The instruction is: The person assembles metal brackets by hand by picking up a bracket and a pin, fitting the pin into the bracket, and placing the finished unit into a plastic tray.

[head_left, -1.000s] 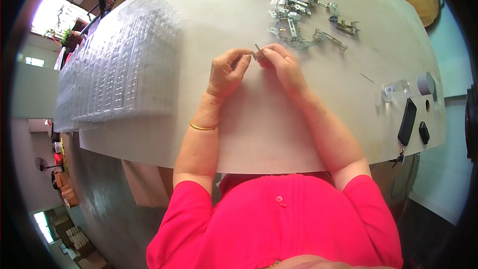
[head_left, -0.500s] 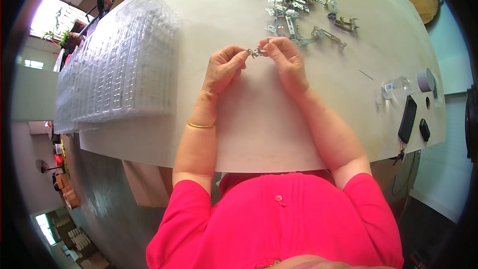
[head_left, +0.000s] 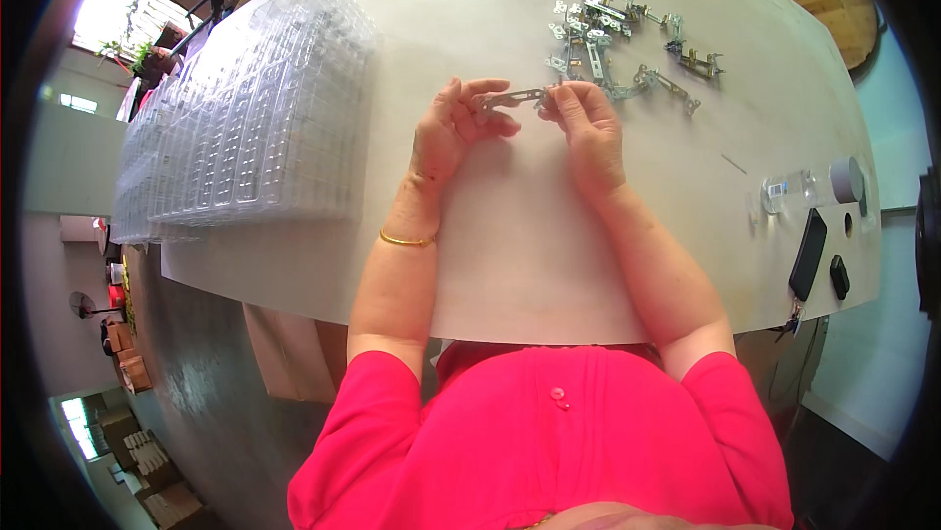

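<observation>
Right fingers (head_left: 572, 104) tight on bracket (head_left: 519, 97), left fingers (head_left: 482, 86) parted, perhaps touching.

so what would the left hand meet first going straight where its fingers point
The left hand would likely meet the metal bracket at its fingers, then the right hand; depth is unclear.

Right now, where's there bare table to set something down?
Between the trays and the metal parts, beyond your left hand; between your forearms, nearer you than the held bracket; and between your right forearm and the black slab. It's crowded at left under the trays, around the parts, and at right with the bottle and slab.
</observation>
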A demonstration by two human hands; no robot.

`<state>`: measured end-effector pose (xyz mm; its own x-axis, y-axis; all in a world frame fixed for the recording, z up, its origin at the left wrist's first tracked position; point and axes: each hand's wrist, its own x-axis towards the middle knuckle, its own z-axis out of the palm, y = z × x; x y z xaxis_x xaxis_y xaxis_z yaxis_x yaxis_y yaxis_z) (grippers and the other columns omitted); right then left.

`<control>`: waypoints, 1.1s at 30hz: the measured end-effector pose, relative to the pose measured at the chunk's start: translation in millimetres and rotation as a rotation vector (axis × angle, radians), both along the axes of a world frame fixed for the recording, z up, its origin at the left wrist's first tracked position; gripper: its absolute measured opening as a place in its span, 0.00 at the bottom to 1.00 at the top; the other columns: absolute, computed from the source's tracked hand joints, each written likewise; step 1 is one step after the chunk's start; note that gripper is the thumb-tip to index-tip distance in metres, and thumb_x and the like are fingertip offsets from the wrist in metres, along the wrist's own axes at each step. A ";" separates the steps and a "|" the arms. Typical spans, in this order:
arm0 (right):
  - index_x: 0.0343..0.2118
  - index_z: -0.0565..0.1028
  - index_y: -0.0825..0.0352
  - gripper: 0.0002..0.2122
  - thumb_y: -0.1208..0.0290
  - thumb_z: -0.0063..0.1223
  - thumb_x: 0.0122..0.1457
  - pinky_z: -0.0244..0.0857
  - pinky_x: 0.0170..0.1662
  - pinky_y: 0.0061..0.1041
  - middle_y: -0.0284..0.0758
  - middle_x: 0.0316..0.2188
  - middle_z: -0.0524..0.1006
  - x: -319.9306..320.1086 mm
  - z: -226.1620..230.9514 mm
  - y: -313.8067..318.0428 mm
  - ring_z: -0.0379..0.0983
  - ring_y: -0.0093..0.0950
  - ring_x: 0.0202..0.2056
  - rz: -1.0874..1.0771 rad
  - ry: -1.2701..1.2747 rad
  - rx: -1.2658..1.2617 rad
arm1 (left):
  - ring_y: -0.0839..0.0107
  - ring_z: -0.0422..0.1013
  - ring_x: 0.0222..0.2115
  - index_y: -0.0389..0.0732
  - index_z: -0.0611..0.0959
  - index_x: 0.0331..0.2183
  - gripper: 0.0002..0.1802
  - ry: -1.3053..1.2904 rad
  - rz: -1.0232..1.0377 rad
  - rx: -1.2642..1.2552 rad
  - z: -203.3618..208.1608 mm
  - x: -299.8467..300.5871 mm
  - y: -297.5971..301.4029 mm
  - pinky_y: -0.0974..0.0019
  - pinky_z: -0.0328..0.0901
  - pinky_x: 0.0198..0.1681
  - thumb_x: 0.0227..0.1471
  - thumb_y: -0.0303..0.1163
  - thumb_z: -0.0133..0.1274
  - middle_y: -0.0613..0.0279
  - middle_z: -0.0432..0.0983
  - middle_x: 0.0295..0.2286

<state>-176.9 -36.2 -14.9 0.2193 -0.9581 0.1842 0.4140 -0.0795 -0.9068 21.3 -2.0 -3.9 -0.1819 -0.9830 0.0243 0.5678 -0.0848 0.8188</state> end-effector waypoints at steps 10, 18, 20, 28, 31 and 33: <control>0.38 0.74 0.66 0.05 0.70 0.51 0.66 0.74 0.45 0.24 0.31 0.36 0.77 1.3 -9.2 0.0 0.74 0.20 0.37 0.085 -0.274 0.310 | 0.64 0.68 0.55 0.38 0.70 0.58 0.22 -0.260 0.103 -0.118 -4.0 -18.8 1.1 0.58 0.67 0.55 0.65 0.32 0.46 0.54 0.68 0.56; 0.38 0.74 0.67 0.07 0.69 0.51 0.66 0.71 0.45 0.22 0.31 0.34 0.76 10.9 -8.6 7.9 0.73 0.19 0.37 -0.003 -0.018 0.208 | 0.64 0.76 0.43 0.38 0.79 0.42 0.18 -0.211 0.261 -0.132 -8.8 -13.9 -2.9 0.60 0.70 0.49 0.66 0.42 0.44 0.57 0.79 0.38; 0.38 0.74 0.67 0.08 0.67 0.53 0.66 0.70 0.35 0.19 0.29 0.29 0.76 10.6 -4.9 8.8 0.72 0.17 0.30 0.009 -0.003 0.101 | 0.66 0.77 0.37 0.38 0.79 0.41 0.18 -0.210 0.236 -0.111 -8.1 -10.7 -0.7 0.62 0.71 0.45 0.66 0.42 0.44 0.60 0.78 0.33; 0.37 0.76 0.63 0.07 0.64 0.55 0.65 0.57 0.21 0.13 0.23 0.19 0.71 6.1 11.1 19.3 0.64 0.11 0.19 0.118 0.148 0.105 | 0.80 0.66 0.19 0.38 0.81 0.36 0.15 -0.405 0.251 -0.011 -0.5 -18.5 3.3 0.73 0.67 0.27 0.66 0.39 0.46 0.71 0.69 0.19; 0.37 0.77 0.63 0.08 0.64 0.55 0.65 0.57 0.22 0.13 0.22 0.19 0.70 5.2 13.1 19.8 0.64 0.11 0.21 0.115 0.153 0.099 | 0.82 0.62 0.18 0.38 0.81 0.35 0.14 -0.496 0.241 -0.031 -1.2 -19.1 3.3 0.75 0.63 0.25 0.66 0.37 0.46 0.73 0.66 0.18; 0.37 0.77 0.63 0.08 0.64 0.55 0.65 0.57 0.22 0.13 0.21 0.19 0.70 5.0 12.5 19.7 0.64 0.11 0.21 0.113 0.150 0.100 | 0.83 0.60 0.17 0.38 0.82 0.36 0.14 -0.552 0.242 -0.066 -1.0 -20.1 3.3 0.75 0.62 0.24 0.66 0.37 0.47 0.73 0.66 0.17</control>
